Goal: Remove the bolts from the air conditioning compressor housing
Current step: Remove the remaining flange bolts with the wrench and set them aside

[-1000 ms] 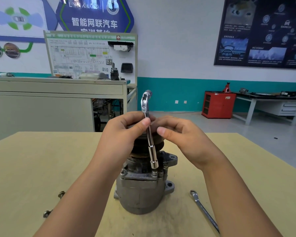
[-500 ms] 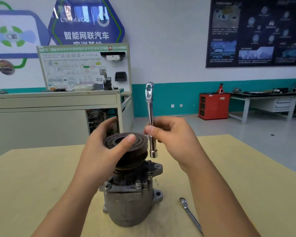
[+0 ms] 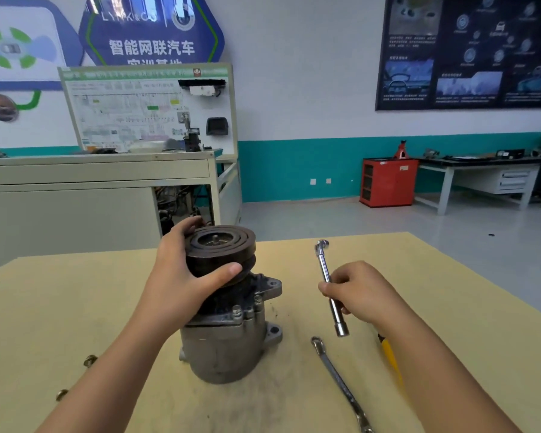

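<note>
The grey compressor housing (image 3: 228, 351) stands upright on the yellow table (image 3: 75, 307), its black pulley (image 3: 221, 250) on top. My left hand (image 3: 181, 276) grips the pulley from the left, thumb across its front. Bolts (image 3: 247, 310) stick up from the housing flange just below the pulley. To the right, above the table, my right hand (image 3: 359, 295) holds a chrome socket wrench (image 3: 330, 285) by its shaft, socket end pointing down, clear of the compressor.
A flat spanner (image 3: 341, 382) lies on the table right of the compressor. A yellow-handled tool (image 3: 389, 354) shows under my right forearm. Two loose bolts (image 3: 89, 360) lie near my left forearm. Benches and a red cabinet (image 3: 388, 182) stand farther back.
My right hand lifted the socket wrench off the housing bolts and carried it right and down, away from the compressor. My left hand left the wrench and now grips the pulley.
</note>
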Demonstrator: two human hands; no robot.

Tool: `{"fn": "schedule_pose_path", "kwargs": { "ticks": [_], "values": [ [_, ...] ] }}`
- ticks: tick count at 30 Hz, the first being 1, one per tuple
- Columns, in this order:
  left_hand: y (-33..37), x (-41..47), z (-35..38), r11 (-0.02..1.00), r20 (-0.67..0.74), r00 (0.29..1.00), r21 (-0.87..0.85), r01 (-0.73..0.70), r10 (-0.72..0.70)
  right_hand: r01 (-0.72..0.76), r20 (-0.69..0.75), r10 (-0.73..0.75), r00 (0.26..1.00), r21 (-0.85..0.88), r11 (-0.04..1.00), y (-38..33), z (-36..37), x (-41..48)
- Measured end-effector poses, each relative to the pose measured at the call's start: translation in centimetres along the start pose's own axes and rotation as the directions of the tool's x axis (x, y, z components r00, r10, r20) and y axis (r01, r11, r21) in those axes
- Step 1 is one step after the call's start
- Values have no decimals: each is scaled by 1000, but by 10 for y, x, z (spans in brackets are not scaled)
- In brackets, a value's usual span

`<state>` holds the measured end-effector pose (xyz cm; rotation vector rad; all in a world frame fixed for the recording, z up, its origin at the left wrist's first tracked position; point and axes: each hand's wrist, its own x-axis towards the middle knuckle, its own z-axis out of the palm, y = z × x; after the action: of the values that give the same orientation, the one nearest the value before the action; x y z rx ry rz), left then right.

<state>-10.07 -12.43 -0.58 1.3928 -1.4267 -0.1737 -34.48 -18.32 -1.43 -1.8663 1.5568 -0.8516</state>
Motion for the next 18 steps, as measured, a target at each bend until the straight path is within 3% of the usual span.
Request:
{"fn": "schedule_pose_path", "kwargs": {
  "ticks": [4,10,18],
  "values": [
    [0,-4,2,995,-23,999,100,-30,32,-75,74,89,993,-166,983,23,13,-6],
    [-4,-5,5,990,-55,996,129,-57,64,-72,166,175,970,-491,868,36,28,-9],
    [-4,-6,7,992,-52,997,117,-51,57,-100,145,214,966,-555,826,36,29,-14]
  ]
}}
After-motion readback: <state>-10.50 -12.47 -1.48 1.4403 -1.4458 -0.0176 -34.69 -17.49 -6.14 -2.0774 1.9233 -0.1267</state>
